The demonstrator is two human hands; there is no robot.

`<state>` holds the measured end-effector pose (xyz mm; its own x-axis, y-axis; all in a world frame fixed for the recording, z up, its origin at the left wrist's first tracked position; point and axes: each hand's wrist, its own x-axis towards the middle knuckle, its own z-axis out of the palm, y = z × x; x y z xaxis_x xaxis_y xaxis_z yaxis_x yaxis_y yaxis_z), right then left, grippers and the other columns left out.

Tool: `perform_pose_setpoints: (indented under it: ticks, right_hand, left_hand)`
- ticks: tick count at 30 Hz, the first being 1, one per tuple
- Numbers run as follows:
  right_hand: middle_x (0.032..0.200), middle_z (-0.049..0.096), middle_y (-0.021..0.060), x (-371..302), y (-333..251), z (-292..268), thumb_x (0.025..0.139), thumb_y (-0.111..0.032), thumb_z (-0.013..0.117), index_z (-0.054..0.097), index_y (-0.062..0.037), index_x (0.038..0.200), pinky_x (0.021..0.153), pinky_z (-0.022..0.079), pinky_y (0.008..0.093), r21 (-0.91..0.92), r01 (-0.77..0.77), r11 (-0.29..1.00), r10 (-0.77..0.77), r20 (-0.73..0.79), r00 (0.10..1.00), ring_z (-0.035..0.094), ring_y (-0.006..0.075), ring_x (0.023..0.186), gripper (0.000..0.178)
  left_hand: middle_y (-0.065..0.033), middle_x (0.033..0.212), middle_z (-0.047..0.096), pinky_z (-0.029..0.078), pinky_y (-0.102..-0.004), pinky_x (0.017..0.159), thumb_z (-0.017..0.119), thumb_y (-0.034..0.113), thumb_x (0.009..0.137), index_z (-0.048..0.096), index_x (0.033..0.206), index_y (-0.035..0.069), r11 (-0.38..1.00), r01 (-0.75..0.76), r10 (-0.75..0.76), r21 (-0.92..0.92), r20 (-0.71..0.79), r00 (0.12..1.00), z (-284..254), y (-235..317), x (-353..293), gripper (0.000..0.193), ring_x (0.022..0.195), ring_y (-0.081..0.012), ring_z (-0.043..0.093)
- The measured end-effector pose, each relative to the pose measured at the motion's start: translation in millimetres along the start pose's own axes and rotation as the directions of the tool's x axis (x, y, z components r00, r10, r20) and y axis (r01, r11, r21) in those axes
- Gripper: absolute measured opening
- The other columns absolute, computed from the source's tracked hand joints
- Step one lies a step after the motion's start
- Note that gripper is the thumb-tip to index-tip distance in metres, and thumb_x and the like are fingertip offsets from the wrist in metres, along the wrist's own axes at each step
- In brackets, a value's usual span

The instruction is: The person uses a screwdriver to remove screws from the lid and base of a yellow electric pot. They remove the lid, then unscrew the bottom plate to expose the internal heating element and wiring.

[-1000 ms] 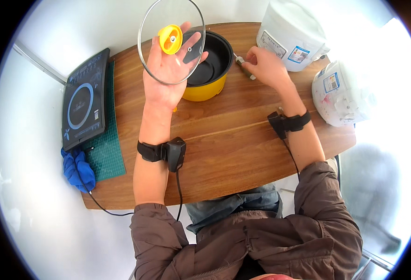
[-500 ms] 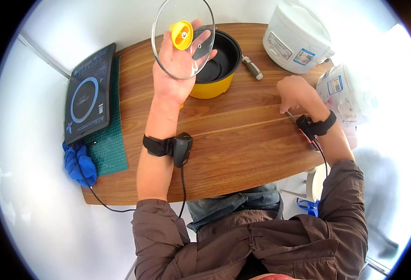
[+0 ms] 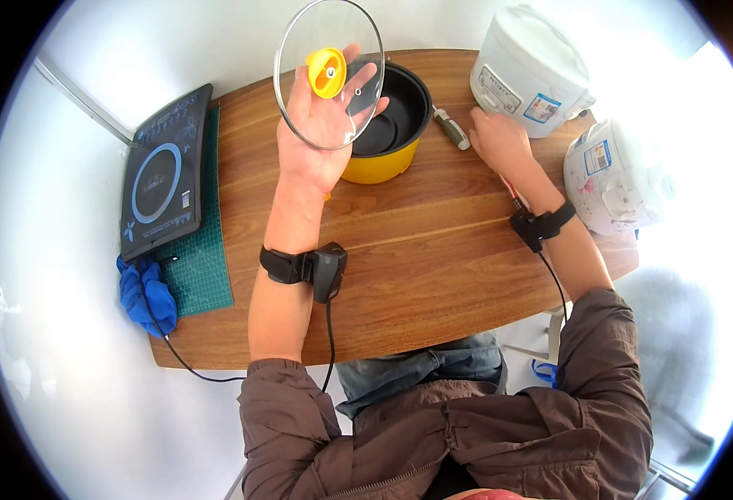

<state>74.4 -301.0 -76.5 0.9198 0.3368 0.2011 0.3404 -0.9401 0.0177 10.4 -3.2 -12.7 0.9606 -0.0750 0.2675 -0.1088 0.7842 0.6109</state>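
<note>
My left hand (image 3: 321,154) is raised, palm toward me, and holds a round glass lid (image 3: 296,125) with a metal rim by its yellow knob (image 3: 326,72). The fingers show through the glass behind the knob. Beneath and to the right of the lid sits a yellow pot (image 3: 379,167) with a black inside, uncovered. My right hand (image 3: 501,143) is closed, back of the hand up. A thin reddish and metallic piece shows below it along the wrist; its kind is hidden. Just left of that hand lies a screwdriver (image 3: 451,129) with a grey-green handle.
Two white rice cookers (image 3: 531,71) stand at the right of the wooden table (image 3: 383,275). An induction cooktop (image 3: 162,175) leans at the left over a green cutting mat (image 3: 200,279). A blue cloth (image 3: 147,300) hangs by the table's left edge. Black cables run from both wrist straps.
My right hand has moved away from me and slightly left, toward the screwdriver, with the thin reddish piece. My left hand and the lid stay almost where they were.
</note>
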Motion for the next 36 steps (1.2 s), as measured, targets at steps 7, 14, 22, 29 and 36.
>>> perform_pose_setpoints:
  ticks: [7,14,22,29,36]
  right_hand:
    - [0.096,0.074,0.0207,-36,-5,-35,0.093,-0.026,0.069,0.065,-0.0021,0.099,0.079,0.058,0.0504,-0.049,0.037,0.998,-0.026,0.205,0.978,0.072,0.0399,0.096,0.025]
    - [0.097,0.073,0.0223,-28,17,-28,0.098,-0.028,0.066,0.068,-0.0053,0.115,0.085,0.057,0.0498,0.055,-0.072,0.996,0.060,0.194,0.979,0.071,0.0428,0.097,0.029]
    - [0.103,0.074,0.0133,16,-41,-78,0.096,-0.021,0.076,0.064,-0.0103,0.139,0.075,0.059,0.0373,0.759,0.151,0.633,0.129,-0.297,0.946,0.073,0.0286,0.078,0.045]
    - [0.105,0.075,0.0100,34,-82,-83,0.098,-0.022,0.078,0.067,0.0006,0.123,0.069,0.061,0.0249,0.961,0.135,-0.243,0.239,-0.076,0.968,0.074,0.0157,0.083,0.035]
    - [0.110,0.072,0.0074,21,-64,-95,0.092,-0.008,0.075,0.066,-0.0007,0.131,0.082,0.057,0.0265,0.993,-0.043,-0.112,-0.135,0.027,0.990,0.070,0.0135,0.094,0.040]
  left_hand:
    - [-0.0154,0.157,0.049,0.047,-0.0658,0.113,0.039,0.043,0.114,0.057,0.140,0.011,0.999,-0.004,0.003,-0.033,-0.004,1.000,-8,2,0,0.045,0.143,-0.0386,0.047]
    - [-0.0137,0.156,0.052,0.046,-0.0669,0.112,0.040,0.044,0.114,0.056,0.140,0.012,0.993,0.009,-0.010,-0.120,-0.004,1.000,-5,-1,1,0.045,0.145,-0.0399,0.047]
    - [-0.0115,0.154,0.052,0.041,-0.0700,0.115,0.039,0.044,0.114,0.055,0.141,0.011,0.997,-0.019,0.017,-0.072,-0.028,0.999,-6,5,-1,0.046,0.145,-0.0379,0.045]
    - [-0.0102,0.155,0.050,0.040,-0.0695,0.116,0.037,0.045,0.114,0.052,0.146,0.013,0.996,-0.060,0.056,-0.072,-0.055,0.997,-1,6,-1,0.047,0.144,-0.0372,0.045]
    - [-0.0093,0.154,0.050,0.041,-0.0662,0.115,0.035,0.046,0.115,0.050,0.148,0.013,0.994,-0.105,0.106,0.008,-0.119,0.987,2,8,-2,0.049,0.142,-0.0357,0.046]
